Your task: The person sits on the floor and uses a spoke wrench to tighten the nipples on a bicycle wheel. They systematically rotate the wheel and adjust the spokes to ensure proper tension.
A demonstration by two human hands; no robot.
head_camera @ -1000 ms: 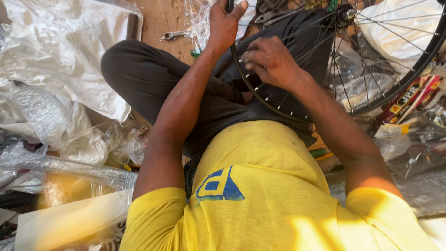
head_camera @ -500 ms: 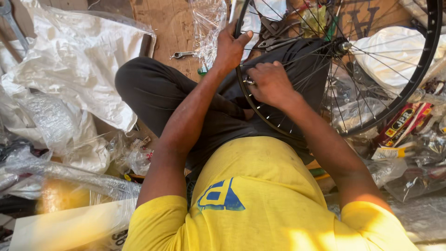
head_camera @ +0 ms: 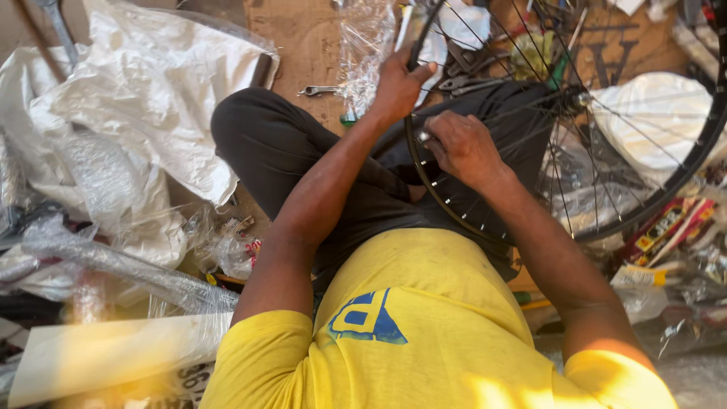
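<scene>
— Where's that bicycle wheel [head_camera: 666, 178]?

— Standing across the lap, black rim up. Left hand [head_camera: 397, 83] is clamped round the rim's upper arc.

— And the right hand [head_camera: 460, 145]?

— Just below that grip, fingers pinched together at a spoke end. A wrench [head_camera: 318, 91] lies left of the upper hold, on cardboard [head_camera: 307, 38].

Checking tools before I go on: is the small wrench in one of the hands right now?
No: the wrench lies on the cardboard, apart from the left hand gripping the wheel rim.
</scene>
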